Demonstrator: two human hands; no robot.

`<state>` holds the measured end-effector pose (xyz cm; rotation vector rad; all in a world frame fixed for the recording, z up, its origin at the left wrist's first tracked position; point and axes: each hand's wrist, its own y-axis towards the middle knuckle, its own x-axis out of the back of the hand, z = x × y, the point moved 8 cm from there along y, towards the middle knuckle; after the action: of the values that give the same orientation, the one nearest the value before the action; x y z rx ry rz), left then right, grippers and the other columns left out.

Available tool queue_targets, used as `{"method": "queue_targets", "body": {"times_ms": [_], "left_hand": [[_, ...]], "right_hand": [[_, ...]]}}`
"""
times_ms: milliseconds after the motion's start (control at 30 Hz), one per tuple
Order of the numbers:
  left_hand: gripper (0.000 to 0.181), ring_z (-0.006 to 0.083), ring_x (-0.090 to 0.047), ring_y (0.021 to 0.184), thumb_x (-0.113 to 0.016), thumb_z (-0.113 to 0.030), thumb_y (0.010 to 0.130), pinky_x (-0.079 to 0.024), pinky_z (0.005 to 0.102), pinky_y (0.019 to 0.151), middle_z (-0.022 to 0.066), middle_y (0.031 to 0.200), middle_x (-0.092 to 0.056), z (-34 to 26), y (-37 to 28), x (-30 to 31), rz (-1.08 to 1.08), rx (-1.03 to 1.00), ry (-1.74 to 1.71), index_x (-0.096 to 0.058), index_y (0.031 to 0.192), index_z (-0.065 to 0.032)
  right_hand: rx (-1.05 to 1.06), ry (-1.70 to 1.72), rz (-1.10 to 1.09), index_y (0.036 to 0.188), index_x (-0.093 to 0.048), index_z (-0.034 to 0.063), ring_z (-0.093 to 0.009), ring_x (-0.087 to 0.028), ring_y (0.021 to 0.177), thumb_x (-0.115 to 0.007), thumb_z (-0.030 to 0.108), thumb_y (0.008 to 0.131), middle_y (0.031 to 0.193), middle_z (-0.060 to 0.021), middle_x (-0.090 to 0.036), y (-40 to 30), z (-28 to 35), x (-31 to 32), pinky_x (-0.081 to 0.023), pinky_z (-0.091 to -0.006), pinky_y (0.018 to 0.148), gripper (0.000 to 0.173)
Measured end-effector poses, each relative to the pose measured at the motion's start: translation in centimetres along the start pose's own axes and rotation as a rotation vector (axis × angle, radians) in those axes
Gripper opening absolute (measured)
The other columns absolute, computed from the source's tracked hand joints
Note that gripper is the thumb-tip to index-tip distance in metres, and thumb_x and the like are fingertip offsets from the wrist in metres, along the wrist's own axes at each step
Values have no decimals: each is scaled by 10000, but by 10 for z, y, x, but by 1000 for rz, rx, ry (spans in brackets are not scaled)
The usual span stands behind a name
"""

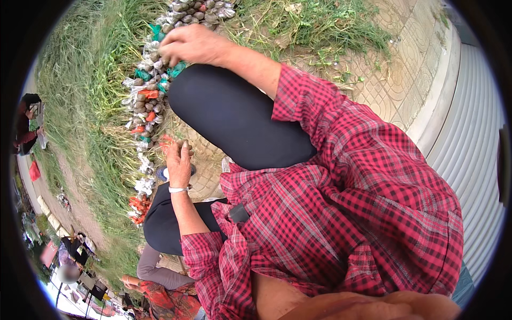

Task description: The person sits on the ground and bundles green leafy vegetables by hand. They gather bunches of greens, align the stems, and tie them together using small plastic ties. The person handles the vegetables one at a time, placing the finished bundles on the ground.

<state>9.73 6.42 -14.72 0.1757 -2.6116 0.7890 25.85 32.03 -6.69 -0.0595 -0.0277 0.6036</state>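
Note:
Several small plastic bags (151,86), white, green and orange, lie packed in a long band on the ground before me. Many show round brownish lumps inside; the contents are unclear. My right hand (196,45) reaches past my raised knee, its fingers down among the bags. Blur hides whether they grip one. Above my other leg is my left hand (179,162), wearing a white band (179,189) at the wrist, thumb and fingers bent close together. Thin orange plastic (166,143) shows just beyond its fingertips; I cannot tell whether it is held.
Cut grass (92,100) lies along the band's far side, with more grass (316,32) by patterned paving (384,92). A ribbed metal shutter (466,132) rises at right. Another person in a patterned top (170,298) sits beside me; other people (30,124) are farther off.

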Motion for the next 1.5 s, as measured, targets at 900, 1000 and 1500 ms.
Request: {"method": "queue_targets", "body": {"times_ms": [900,1000,1500], "left_hand": [[193,113,-579,720,-526,-132,927,-476,259,673,67,808,-611,-24,33,-1,130,-42,202,-583,1056,-1],[189,112,-572,711,-524,-130,928,-474,260,672,62,791,-613,-21,29,-3,125,-35,163,-584,1058,-6],[199,142,-617,768,-507,-127,933,-487,267,708,79,849,-639,-14,28,-11,154,-50,-41,-590,1040,19]], "right_hand": [[-745,339,-576,1206,-430,-68,-340,-584,1012,-604,22,834,1177,-189,-517,-19,-387,207,-553,-383,836,420],[-802,180,-611,1096,-550,-46,-264,-663,791,-658,91,817,980,-144,-635,-32,-379,204,-578,-326,681,329],[-168,190,-527,886,-597,74,-108,-567,636,-536,209,925,750,-18,-604,-75,-101,242,-460,-263,571,153]]}}
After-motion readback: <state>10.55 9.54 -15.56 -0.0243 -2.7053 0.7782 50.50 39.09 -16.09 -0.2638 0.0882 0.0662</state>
